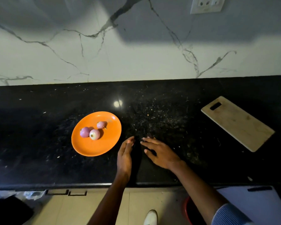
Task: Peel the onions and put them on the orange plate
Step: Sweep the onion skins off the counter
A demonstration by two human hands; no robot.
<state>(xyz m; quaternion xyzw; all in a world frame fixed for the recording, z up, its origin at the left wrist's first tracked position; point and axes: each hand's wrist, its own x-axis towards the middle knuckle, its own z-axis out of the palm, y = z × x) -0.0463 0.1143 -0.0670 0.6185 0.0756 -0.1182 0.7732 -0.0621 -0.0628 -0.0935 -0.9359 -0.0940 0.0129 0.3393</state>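
On the plate [88, 148], left of my hands, I see three peeled onions [94, 134], nearest my left hand [125, 155]; both it and my right hand [161, 154] lie open, empty, close together on the table [39, 135].

Red bin [187, 210] mostly hidden behind right arm; shoe [151, 217] cut off.

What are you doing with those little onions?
Three peeled onions sit on the orange plate. Both hands are over the black counter beside the plate: the left hand is open and on edge, and the right hand is flat with its fingers spread. Neither holds anything. Small bits of skin lie scattered on the counter, and it looks as if the hands are gathering them. A wooden cutting board lies bare off to the right.
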